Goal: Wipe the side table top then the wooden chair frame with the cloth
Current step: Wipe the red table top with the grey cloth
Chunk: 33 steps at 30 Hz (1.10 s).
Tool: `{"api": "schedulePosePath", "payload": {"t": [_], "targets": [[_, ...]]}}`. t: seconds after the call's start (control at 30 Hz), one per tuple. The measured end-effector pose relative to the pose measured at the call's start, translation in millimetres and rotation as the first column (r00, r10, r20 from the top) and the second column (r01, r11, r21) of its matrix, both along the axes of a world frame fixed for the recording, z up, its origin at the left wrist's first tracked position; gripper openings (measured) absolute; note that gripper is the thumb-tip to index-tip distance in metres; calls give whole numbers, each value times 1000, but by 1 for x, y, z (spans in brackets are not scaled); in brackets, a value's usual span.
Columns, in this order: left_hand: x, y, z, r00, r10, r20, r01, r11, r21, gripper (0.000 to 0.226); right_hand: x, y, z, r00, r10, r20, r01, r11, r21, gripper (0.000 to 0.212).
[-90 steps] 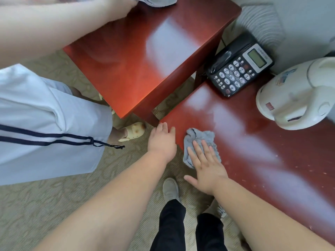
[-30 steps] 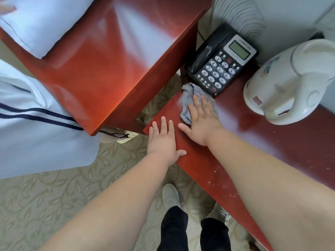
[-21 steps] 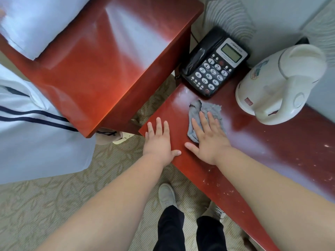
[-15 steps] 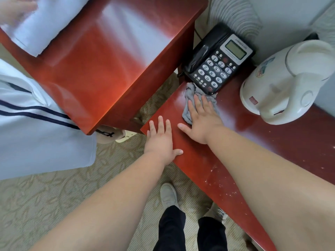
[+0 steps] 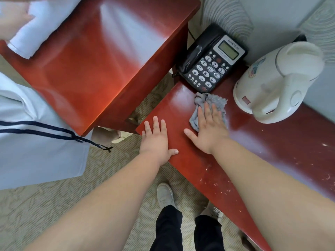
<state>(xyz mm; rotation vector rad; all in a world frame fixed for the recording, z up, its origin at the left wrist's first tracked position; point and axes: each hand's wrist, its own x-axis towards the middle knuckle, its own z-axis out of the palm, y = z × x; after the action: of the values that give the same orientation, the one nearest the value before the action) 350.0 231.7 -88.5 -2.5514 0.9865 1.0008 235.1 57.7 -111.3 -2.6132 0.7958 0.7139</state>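
Your right hand [image 5: 208, 131] is lying flat, fingers spread, pressing the crumpled grey cloth [image 5: 210, 107] onto the glossy red-brown wooden side table top [image 5: 272, 151]; it is pressing, not gripping. The cloth is sitting near the table's far left corner, just beside the black push-button telephone [image 5: 210, 58] and left of the white electric kettle [image 5: 277, 82]. Your left hand [image 5: 155, 140] is resting open, palm down, on the table's left edge.
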Motion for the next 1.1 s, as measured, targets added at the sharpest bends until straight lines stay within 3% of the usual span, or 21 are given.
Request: {"api": "schedulePosePath", "payload": {"t": [0.13, 0.3, 0.4, 0.6, 0.73, 0.87, 1.0, 1.1], "targets": [[-1, -1, 2, 1000, -10, 0, 10, 1000, 8, 129, -31, 30, 8, 999, -21, 35, 20, 999, 31, 107], [-1, -5, 7, 1000, -20, 11, 20, 999, 37, 129, -91, 68, 22, 994, 98, -50, -92, 989, 116, 108], [0, -6, 4, 1000, -14, 4, 14, 999, 35, 129, -70, 37, 16, 998, 65, -19, -64, 996, 69, 106], [-1, 0, -1, 1000, -19, 15, 19, 1000, 19, 128, 1, -13, 3, 987, -157, -40, 157, 988, 9, 109], [-2, -2, 3, 1000, -20, 12, 19, 1000, 25, 129, -40, 17, 8, 997, -61, 41, 59, 998, 30, 108], [-2, -4, 6, 1000, -23, 14, 22, 999, 45, 128, -94, 61, 16, 1000, 12, -11, -11, 995, 100, 107], [-1, -4, 3, 1000, -21, 11, 21, 999, 40, 129, -75, 31, 11, 999, 35, 2, -35, 999, 31, 107], [-3, 1, 0, 1000, -14, 21, 13, 1000, 16, 128, -35, -2, 6, 999, -40, -20, 40, 999, 4, 105]]}}
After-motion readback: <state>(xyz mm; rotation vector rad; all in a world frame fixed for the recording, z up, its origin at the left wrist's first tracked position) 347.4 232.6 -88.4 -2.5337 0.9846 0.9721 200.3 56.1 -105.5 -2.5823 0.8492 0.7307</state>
